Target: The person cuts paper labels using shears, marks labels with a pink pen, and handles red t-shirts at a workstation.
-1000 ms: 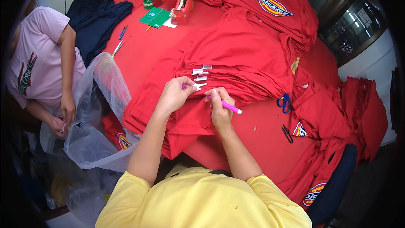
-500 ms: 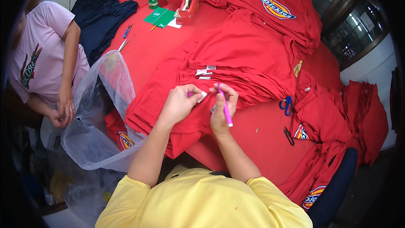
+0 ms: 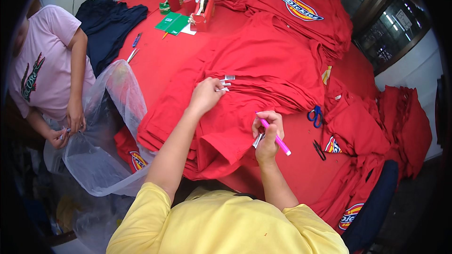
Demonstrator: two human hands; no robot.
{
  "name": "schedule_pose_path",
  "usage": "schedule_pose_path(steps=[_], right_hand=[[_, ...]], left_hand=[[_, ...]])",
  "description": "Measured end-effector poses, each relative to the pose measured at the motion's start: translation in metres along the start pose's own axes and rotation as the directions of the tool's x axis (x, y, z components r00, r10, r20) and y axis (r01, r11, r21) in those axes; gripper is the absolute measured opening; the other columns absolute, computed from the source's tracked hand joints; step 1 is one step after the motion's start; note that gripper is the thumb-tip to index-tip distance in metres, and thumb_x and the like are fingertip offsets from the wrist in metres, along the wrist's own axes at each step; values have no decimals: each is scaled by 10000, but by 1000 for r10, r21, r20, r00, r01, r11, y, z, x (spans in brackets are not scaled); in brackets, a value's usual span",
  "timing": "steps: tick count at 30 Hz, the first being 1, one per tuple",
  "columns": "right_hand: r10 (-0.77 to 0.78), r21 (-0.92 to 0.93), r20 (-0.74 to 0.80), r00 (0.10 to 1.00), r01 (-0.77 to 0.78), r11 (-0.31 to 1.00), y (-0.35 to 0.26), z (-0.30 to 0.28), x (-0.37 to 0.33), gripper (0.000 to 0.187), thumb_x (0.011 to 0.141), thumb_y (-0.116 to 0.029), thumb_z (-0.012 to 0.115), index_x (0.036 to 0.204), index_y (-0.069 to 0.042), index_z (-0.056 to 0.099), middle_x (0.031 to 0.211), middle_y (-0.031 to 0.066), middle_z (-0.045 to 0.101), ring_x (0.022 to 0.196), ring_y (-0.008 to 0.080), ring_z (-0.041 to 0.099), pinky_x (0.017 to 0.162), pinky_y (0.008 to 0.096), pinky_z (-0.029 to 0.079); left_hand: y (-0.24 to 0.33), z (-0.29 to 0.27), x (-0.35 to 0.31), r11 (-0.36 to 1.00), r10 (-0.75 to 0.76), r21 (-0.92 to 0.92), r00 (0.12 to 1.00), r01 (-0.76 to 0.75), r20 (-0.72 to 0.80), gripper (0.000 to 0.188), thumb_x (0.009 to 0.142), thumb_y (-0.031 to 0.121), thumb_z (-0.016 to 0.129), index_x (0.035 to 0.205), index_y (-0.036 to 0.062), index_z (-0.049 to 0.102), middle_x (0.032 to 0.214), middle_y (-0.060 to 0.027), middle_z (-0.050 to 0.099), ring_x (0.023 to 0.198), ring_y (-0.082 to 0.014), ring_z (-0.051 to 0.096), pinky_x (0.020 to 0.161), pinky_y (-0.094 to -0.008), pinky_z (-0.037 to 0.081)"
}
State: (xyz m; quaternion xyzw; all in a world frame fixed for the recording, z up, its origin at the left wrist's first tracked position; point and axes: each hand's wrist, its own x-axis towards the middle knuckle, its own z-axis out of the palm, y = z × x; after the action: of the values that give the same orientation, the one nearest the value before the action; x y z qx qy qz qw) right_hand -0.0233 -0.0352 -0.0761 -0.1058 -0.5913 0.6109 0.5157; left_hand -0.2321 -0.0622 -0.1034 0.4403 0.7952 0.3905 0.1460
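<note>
My left hand (image 3: pixel 205 97) reaches over a stack of red shirts (image 3: pixel 263 51), its thumb and fingers pinched on a white label (image 3: pixel 224 89) at a collar. More small white labels (image 3: pixel 229 77) show just above the fingertips. In my right hand (image 3: pixel 268 149) is a pink marker (image 3: pixel 277 137), slanting down to the right with a white end. A small silver-white piece (image 3: pixel 257 140) also sticks out of this hand by the fingers; its kind is not clear. The right hand is over the near edge of the top shirt (image 3: pixel 226 146).
Blue-handled scissors (image 3: pixel 315 116) and dark snips (image 3: pixel 319 150) lie to the right. Beyond stand a red tape dispenser (image 3: pixel 203 14) and a green notepad (image 3: pixel 173 23). At left, a person in pink (image 3: pixel 47 61) is beside a clear plastic bag (image 3: pixel 101 178). More red shirts (image 3: pixel 301 9) are piled behind.
My left hand has moved forward onto the collar labels. The right hand, still with the pink marker, has shifted right and toward me. The top shirt's near edge has been disturbed.
</note>
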Motion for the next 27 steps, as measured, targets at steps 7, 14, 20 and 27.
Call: schedule_pose_path(steps=[7,14,20,27], right_hand=[[153,-241,-14,988,-152,959,10,17,18,120,897,-50,535,893,27,628,751,56,599,655,111,574,595,255,453],[48,-374,38,998,-31,927,35,27,19,169,918,-68,538,809,26,626,661,44,563,582,100,510,545,254,408],[21,-380,21,1000,-12,925,39,28,19,131,902,-41,560,802,26,611,644,54,545,555,106,509,506,271,400],[139,-298,-24,990,-140,944,37,25,19,158,925,-64,543,811,20,613,655,25,568,590,79,522,535,241,425]], left_hand=[[33,-45,-23,962,-130,-217,975,168,179,157,835,134,666,907,-6,665,712,-26,592,648,-82,514,609,-239,424],[39,-45,-50,840,-153,-454,933,297,327,187,875,129,642,981,-25,638,721,-6,577,649,-54,497,587,-208,406],[42,-41,-58,833,-111,-493,950,249,292,194,864,151,635,957,-17,663,679,-30,590,649,-84,541,625,-253,450],[48,-40,-60,836,-107,-488,947,251,303,195,874,135,648,973,-32,633,728,2,569,653,-48,481,595,-197,392]])
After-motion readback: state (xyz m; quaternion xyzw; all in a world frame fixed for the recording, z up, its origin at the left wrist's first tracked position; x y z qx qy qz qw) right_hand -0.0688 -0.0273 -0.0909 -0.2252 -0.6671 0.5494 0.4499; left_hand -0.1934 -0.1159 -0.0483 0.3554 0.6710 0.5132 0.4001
